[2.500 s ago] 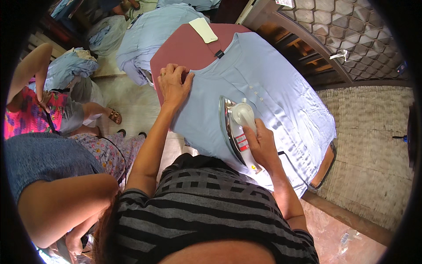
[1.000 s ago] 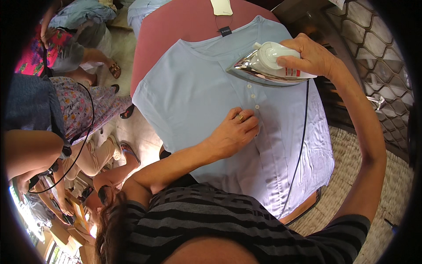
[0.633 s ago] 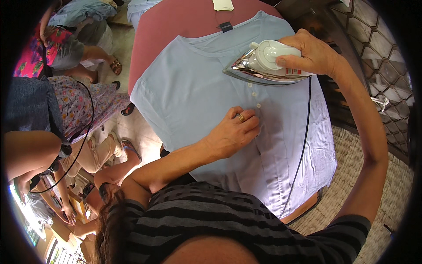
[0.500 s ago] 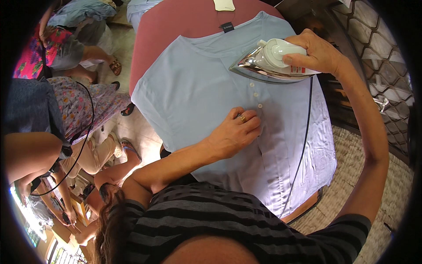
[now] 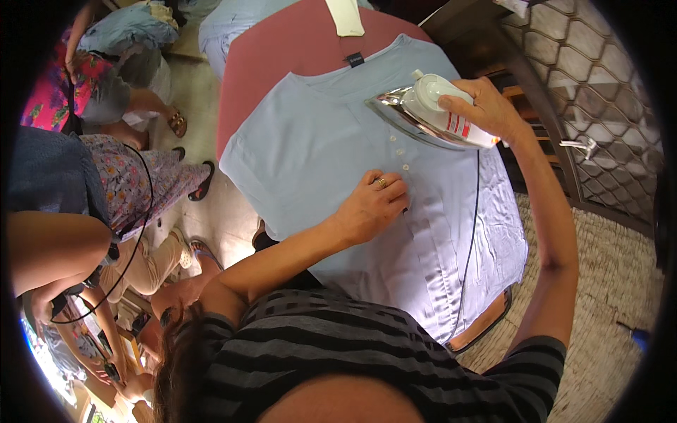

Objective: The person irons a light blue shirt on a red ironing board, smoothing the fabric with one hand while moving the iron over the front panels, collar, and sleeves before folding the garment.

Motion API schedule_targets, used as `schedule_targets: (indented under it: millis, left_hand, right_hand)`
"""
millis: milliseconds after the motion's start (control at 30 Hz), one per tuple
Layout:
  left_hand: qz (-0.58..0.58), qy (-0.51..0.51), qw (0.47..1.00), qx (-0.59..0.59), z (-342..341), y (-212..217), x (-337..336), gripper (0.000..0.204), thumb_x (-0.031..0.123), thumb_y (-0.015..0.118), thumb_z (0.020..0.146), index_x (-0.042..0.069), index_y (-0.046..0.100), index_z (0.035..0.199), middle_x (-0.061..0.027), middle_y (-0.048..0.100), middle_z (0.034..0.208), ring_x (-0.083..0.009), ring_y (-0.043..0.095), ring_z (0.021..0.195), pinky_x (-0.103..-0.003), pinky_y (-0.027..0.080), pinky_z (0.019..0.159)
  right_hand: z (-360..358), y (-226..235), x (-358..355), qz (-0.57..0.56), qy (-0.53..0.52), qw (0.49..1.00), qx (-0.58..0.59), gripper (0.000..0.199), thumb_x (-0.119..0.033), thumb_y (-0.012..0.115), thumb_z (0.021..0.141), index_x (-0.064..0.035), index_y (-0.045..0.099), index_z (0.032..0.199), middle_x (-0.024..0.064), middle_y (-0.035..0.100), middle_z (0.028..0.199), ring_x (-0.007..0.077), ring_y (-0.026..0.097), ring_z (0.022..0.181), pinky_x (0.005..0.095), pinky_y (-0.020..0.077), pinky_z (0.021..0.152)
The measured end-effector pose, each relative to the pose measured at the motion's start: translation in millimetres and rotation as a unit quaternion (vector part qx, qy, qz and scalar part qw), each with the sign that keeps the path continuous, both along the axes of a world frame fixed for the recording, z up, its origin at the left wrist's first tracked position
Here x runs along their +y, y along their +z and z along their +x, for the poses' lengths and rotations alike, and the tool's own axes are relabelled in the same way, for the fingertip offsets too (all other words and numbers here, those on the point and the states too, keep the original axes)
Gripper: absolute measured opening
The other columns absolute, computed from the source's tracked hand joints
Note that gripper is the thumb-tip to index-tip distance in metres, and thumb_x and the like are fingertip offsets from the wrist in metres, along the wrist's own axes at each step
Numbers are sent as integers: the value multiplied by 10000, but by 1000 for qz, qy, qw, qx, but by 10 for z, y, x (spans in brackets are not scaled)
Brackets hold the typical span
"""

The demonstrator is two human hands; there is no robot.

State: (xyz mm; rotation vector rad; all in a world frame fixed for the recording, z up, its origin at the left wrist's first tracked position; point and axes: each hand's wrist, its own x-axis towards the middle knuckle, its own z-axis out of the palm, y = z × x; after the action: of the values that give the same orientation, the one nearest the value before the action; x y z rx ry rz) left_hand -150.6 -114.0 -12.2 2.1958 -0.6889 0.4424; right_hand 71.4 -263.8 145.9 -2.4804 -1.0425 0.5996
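Note:
A light blue blouse (image 5: pixel 303 148) lies spread over the red-covered ironing board (image 5: pixel 275 49), its neckline at the far end. My right hand (image 5: pixel 486 109) is wrapped round the handle of a white and chrome iron (image 5: pixel 431 99). The iron is over the right upper front of the blouse, tip pointing left, near the white buttons (image 5: pixel 400 152). From its heel a black cord (image 5: pixel 471 247) runs down across the cloth toward me. My left hand (image 5: pixel 372 206) rests on the blouse below the buttons, fingers curled closed at the front placket; the fingertips are partly hidden.
A tag (image 5: pixel 345 17) lies beyond the collar. To the right are a dark-framed lattice gate (image 5: pixel 585 92) and a rough mat (image 5: pixel 599 282). Several people sit or stand at the left, near a floral garment (image 5: pixel 134 166). More light blue cloth (image 5: pixel 218 28) lies behind the board.
The view has shifted a little. The iron has turned slightly, its heel swinging nearer to me, while my right arm moved left in the picture. My left hand keeps its place at the placket.

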Motion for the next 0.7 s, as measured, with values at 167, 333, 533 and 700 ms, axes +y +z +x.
schedule_targets:
  millis: [167,333,533,700]
  left_hand:
    - [-29,-30,999,-20,-17,-10,111,313,37,683,710,60,653,1020,-62,601,1118,-258,575,1167,-431,437,966]
    - [-74,-5,997,-9,87,171,882,400,-48,633,698,71,659,1079,-85,633,1197,-303,588,1195,-460,440,981]
    - [126,139,981,-42,698,247,1754,445,55,614,865,124,602,1304,-62,525,1433,-291,418,1399,-481,280,1126]
    - [252,119,960,18,944,100,2141,467,221,474,1004,159,471,1467,-25,404,1562,-270,303,1472,-466,194,1173]
  right_hand:
    - [-541,128,-274,48,-235,971,-10,432,-407,605,958,20,657,918,55,620,707,95,535,639,298,452,590]
    - [-1371,416,-92,215,-378,887,153,275,-288,551,972,-15,579,996,7,550,725,64,506,600,235,418,551]
    - [-1961,-35,842,389,-458,764,233,211,-244,529,1029,-41,478,1065,5,529,771,72,519,609,240,459,562]
    - [-1970,-472,1582,471,-523,685,187,249,-222,537,1023,-8,479,1136,29,549,805,98,543,660,259,479,626]
